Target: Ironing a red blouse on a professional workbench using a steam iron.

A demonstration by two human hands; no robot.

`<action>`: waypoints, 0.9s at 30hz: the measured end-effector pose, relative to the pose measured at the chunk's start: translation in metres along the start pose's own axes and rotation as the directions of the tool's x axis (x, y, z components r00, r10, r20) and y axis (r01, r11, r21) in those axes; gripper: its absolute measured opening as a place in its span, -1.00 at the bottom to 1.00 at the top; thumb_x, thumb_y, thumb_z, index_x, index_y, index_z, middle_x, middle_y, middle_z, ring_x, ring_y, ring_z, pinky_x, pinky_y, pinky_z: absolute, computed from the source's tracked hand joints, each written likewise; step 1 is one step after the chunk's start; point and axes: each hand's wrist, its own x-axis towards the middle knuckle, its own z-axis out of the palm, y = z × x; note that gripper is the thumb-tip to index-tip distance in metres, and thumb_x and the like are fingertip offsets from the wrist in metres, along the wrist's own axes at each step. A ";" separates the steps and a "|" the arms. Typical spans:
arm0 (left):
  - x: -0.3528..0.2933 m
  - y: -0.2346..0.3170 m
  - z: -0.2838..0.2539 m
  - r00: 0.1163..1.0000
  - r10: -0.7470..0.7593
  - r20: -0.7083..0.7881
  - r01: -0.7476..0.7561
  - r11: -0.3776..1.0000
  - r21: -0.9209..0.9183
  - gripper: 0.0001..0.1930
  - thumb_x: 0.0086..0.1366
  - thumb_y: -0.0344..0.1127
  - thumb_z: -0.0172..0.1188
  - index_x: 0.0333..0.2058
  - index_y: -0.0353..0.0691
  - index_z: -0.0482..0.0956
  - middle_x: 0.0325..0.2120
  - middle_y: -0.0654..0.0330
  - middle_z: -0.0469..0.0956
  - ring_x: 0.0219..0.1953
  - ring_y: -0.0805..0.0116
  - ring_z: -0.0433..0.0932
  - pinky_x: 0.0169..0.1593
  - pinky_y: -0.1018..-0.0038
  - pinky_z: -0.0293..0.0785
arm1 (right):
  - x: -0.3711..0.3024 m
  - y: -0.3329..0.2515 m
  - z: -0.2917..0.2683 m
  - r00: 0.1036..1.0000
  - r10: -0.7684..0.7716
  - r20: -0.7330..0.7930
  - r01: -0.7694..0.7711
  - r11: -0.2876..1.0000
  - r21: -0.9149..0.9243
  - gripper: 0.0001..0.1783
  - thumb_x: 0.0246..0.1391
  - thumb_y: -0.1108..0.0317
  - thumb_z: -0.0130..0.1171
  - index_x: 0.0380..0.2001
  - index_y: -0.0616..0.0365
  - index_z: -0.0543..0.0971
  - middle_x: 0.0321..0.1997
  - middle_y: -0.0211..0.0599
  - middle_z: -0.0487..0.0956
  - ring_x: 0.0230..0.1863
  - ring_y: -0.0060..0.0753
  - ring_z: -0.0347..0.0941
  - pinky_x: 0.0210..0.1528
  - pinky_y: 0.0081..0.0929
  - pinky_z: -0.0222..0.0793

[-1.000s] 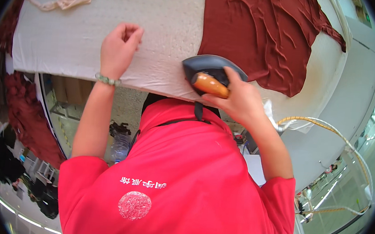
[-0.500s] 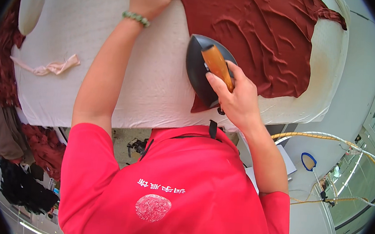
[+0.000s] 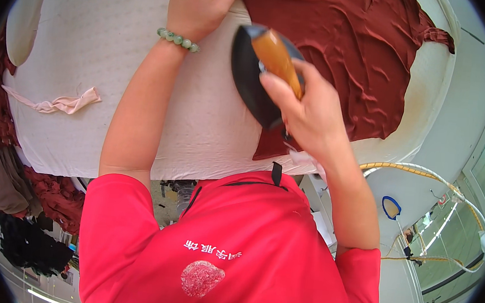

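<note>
A dark red garment (image 3: 354, 63) lies wrinkled over the white-covered ironing table (image 3: 200, 107). My right hand (image 3: 318, 115) is wrapped round the wooden handle of a dark iron (image 3: 249, 74). The iron is over the garment's left edge, partly over the white cover, and slightly blurred; whether it touches the cloth I cannot tell. At the far side my left hand (image 3: 200, 9) pinches the garment's edge between thumb and fingers. Part of the left fingers is cut off by the top of the picture.
A twisted pale pink strip (image 3: 65, 103) lies on the table's left. Dark red and brown clothes (image 3: 1, 171) hang past the left edge. Yellow and white hoses (image 3: 425, 172) loop at the right, near a blue-rimmed holder (image 3: 391, 208). Another dark red piece lies at the far edge.
The iron in my right hand has moved away from my body and a little left along the garment's edge. My left hand keeps its hold on the cloth. The whole view has shifted slightly.
</note>
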 end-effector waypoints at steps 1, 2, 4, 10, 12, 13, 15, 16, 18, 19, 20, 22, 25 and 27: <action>0.000 -0.001 0.000 1.000 0.009 -0.012 -0.009 1.000 0.010 -0.76 0.25 -0.17 0.38 -0.35 -0.25 0.67 -0.57 0.27 0.61 -0.53 0.48 0.53 -0.37 0.51 0.44 | -0.015 0.006 -0.003 0.999 0.026 0.034 -0.025 1.000 -0.012 -0.40 0.19 0.15 0.35 0.12 0.38 0.45 -0.57 -0.47 0.49 -0.62 -0.76 0.32 -0.59 -0.63 0.25; 0.001 -0.001 0.000 1.000 0.016 -0.012 -0.016 1.000 0.007 -0.76 0.25 -0.17 0.38 -0.35 -0.25 0.67 -0.57 0.27 0.61 -0.53 0.48 0.53 -0.37 0.51 0.44 | -0.028 0.013 -0.007 0.996 0.054 0.065 -0.053 0.998 -0.015 -0.38 0.17 0.17 0.36 0.14 0.38 0.43 -0.55 -0.45 0.51 -0.61 -0.76 0.33 -0.58 -0.64 0.26; 0.001 0.000 -0.001 0.999 0.032 -0.015 -0.032 0.999 0.032 -0.75 0.28 -0.16 0.36 -0.33 -0.25 0.67 -0.57 0.28 0.61 -0.53 0.51 0.53 -0.38 0.54 0.44 | -0.055 0.030 -0.020 0.996 0.067 0.062 -0.066 0.997 -0.030 -0.36 0.16 0.19 0.38 0.16 0.38 0.41 -0.54 -0.43 0.52 -0.60 -0.75 0.34 -0.57 -0.64 0.26; -0.005 0.017 0.001 0.997 0.056 -0.055 -0.054 0.998 0.043 -0.80 0.22 -0.24 0.35 -0.35 -0.26 0.65 -0.49 0.07 0.65 -0.45 0.20 0.61 -0.31 0.38 0.49 | -0.099 0.070 -0.039 0.959 0.275 -0.072 -0.258 0.948 0.184 -0.28 0.09 0.27 0.43 0.23 0.35 0.35 -0.47 -0.36 0.57 -0.48 -0.67 0.45 -0.47 -0.64 0.36; -0.006 0.020 0.003 0.995 0.061 -0.077 -0.053 0.993 0.104 -0.81 0.22 -0.24 0.34 -0.38 -0.26 0.65 -0.54 0.07 0.63 -0.49 0.21 0.60 -0.34 0.38 0.48 | -0.098 0.080 -0.033 0.968 0.229 -0.104 -0.210 0.963 0.172 -0.26 0.08 0.24 0.44 0.23 0.33 0.35 -0.44 -0.30 0.59 -0.47 -0.60 0.48 -0.43 -0.60 0.39; -0.006 0.020 0.004 0.994 0.066 -0.090 -0.053 0.989 0.137 -0.81 0.22 -0.25 0.34 -0.39 -0.26 0.65 -0.57 0.08 0.62 -0.51 0.21 0.59 -0.36 0.37 0.47 | -0.098 0.084 -0.026 0.975 0.182 -0.130 -0.162 0.975 0.151 -0.24 0.07 0.21 0.44 0.23 0.32 0.36 -0.42 -0.24 0.61 -0.46 -0.53 0.52 -0.39 -0.56 0.43; -0.005 0.016 0.006 0.990 0.093 -0.103 -0.079 0.987 0.138 -0.81 0.22 -0.25 0.34 -0.37 -0.26 0.65 -0.55 0.07 0.63 -0.50 0.22 0.60 -0.34 0.37 0.48 | -0.101 0.090 -0.011 0.980 0.126 -0.156 -0.105 0.985 0.137 -0.23 0.05 0.18 0.45 0.24 0.30 0.36 -0.40 -0.18 0.63 -0.44 -0.46 0.55 -0.35 -0.52 0.46; -0.005 0.013 0.006 0.988 0.106 -0.116 -0.090 0.987 0.130 -0.82 0.22 -0.25 0.34 -0.36 -0.27 0.66 -0.53 0.07 0.64 -0.48 0.22 0.60 -0.32 0.37 0.49 | -0.106 0.092 -0.004 0.997 -0.007 -0.077 0.002 0.998 -0.065 -0.19 0.03 0.11 0.45 0.24 0.30 0.36 -0.38 -0.07 0.64 -0.42 -0.32 0.59 -0.29 -0.46 0.49; -0.015 0.007 0.006 0.984 0.120 -0.130 -0.105 0.987 0.120 -0.82 0.22 -0.26 0.34 -0.34 -0.27 0.66 -0.51 0.07 0.65 -0.47 0.22 0.61 -0.31 0.37 0.50 | -0.117 0.095 0.004 0.992 -0.124 0.023 0.126 0.959 -0.256 -0.16 0.01 0.04 0.46 0.24 0.29 0.36 -0.35 0.03 0.64 -0.39 -0.17 0.62 -0.23 -0.40 0.51; -0.026 0.007 0.004 0.993 -0.004 -0.114 0.010 0.999 0.051 -0.79 0.26 -0.21 0.33 -0.31 -0.26 0.67 -0.52 0.15 0.63 -0.49 0.34 0.57 -0.34 0.45 0.47 | -0.124 0.096 0.005 0.991 -0.067 0.119 0.101 0.946 -0.307 -0.13 0.00 0.01 0.46 0.24 0.30 0.35 -0.35 0.06 0.64 -0.38 -0.12 0.62 -0.22 -0.39 0.51; -0.040 0.009 0.002 0.988 -0.125 -0.093 0.124 0.992 -0.016 -0.76 0.30 -0.16 0.31 -0.28 -0.25 0.68 -0.54 0.23 0.62 -0.50 0.47 0.54 -0.38 0.53 0.44 | -0.131 0.098 0.003 0.978 -0.007 0.209 0.084 0.929 -0.361 -0.10 -0.01 -0.02 0.46 0.25 0.31 0.35 -0.35 0.08 0.64 -0.37 -0.07 0.63 -0.20 -0.37 0.51; -0.082 0.020 0.003 0.952 -0.307 0.016 0.307 0.950 -0.049 -0.72 0.33 -0.11 0.29 -0.21 -0.23 0.69 -0.46 0.24 0.65 -0.45 0.51 0.58 -0.32 0.53 0.48 | -0.142 0.102 -0.007 0.955 0.056 0.292 0.073 0.908 -0.413 -0.08 -0.02 -0.06 0.45 0.25 0.32 0.34 -0.35 0.11 0.63 -0.35 -0.02 0.63 -0.19 -0.36 0.51; -0.204 0.055 0.012 0.884 -0.448 0.132 0.448 0.893 0.028 -0.72 0.31 -0.14 0.29 -0.14 -0.20 0.69 -0.48 0.18 0.69 -0.45 0.40 0.63 -0.29 0.42 0.55 | -0.151 0.115 -0.041 0.986 0.086 0.143 -0.037 0.948 -0.315 -0.05 -0.03 -0.03 0.47 0.27 0.34 0.32 -0.35 0.06 0.65 -0.34 -0.07 0.64 -0.19 -0.37 0.51; -0.271 0.075 0.025 0.847 -0.498 0.186 0.503 0.864 0.023 -0.77 0.29 -0.16 0.31 -0.23 -0.18 0.69 -0.54 0.17 0.66 -0.47 0.32 0.65 -0.33 0.37 0.55 | -0.150 0.122 -0.056 0.994 0.089 0.065 -0.070 0.964 -0.256 -0.04 -0.03 -0.03 0.47 0.28 0.35 0.31 -0.36 0.05 0.65 -0.36 -0.08 0.63 -0.20 -0.37 0.50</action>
